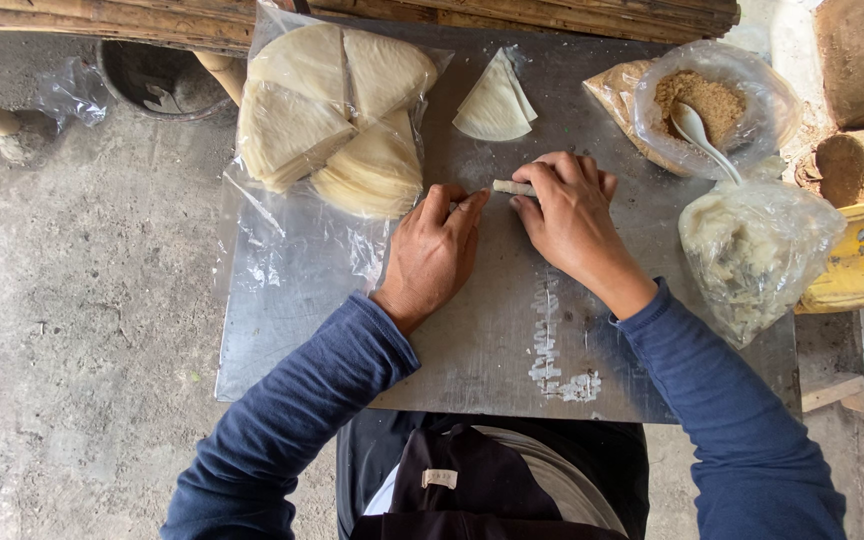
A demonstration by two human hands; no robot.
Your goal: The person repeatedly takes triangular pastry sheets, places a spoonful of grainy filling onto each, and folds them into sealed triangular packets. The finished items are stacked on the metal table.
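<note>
Outdoor concrete floor, bamboo slats along the top edge, and a flat metal sheet (pixel 512 330) serving as the worktop over the person's lap. Both hands sit at its centre on a thin rolled wrapper (pixel 510 187). Left hand (pixel 432 250) lies palm-down, fingers nearly straight, fingertips pressing the roll's left end. Right hand (pixel 572 215) is curled over the right part, thumb tucked under, fingers bent around it; most of the roll is hidden beneath them.

Risk, as I judge it: the roll is thin and the wrapper looks dry, so uneven pressure from either hand could crack it or let it unroll; filling could squeeze out of the open end.

Counts: one roll in hand. One small loose stack of quarter-circle wrappers (pixel 495 100) just above the hands. Four wedge stacks on an opened clear plastic bag (pixel 282 240) at upper left. One bag of brown crumbly filling (pixel 707 100) with one white spoon (pixel 704 135) in it. One bag of pale lumpy filling (pixel 752 250) at the right edge. White smear on the sheet near the lap.
</note>
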